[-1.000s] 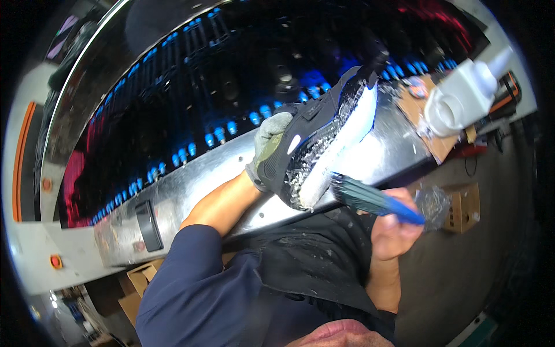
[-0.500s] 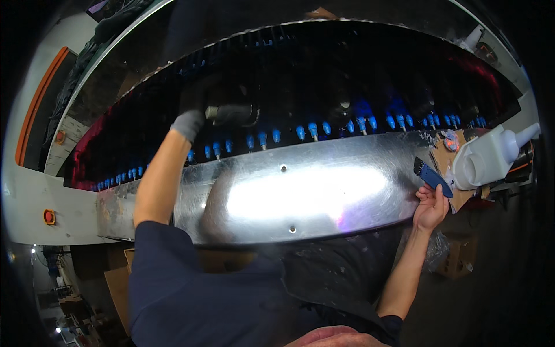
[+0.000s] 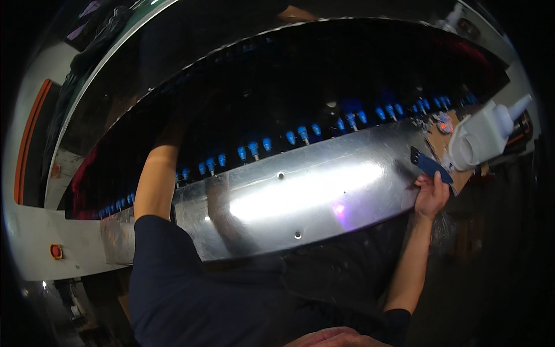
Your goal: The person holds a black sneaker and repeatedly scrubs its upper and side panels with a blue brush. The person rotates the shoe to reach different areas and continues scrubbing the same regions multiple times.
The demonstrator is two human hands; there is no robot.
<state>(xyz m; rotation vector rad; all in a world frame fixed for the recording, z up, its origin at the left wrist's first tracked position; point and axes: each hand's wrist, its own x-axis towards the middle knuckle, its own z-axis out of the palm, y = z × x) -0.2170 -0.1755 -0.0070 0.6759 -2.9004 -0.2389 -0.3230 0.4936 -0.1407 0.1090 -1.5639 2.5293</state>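
My right hand (image 3: 430,195) grips a blue-handled brush (image 3: 426,163) at the right end of a shiny metal panel (image 3: 300,194), just below a white squeeze bottle (image 3: 483,137). My left forearm (image 3: 155,179) reaches up over the panel into the dark inside of the machine. That hand is lost in the shadow above a row of blue-lit nozzles (image 3: 254,151), and I cannot make out whether it holds anything. No shoe shows in the dark opening.
The long curved machine spans the view, with a dark hood (image 3: 173,63) above the opening. An orange round button (image 3: 56,251) sits on its pale left end. A cardboard surface (image 3: 444,128) with small bits lies by the bottle.
A second ago my left hand held a grey and black shoe at the panel while the brush was against it. My left arm has since gone deep into the machine; the brush moved right.
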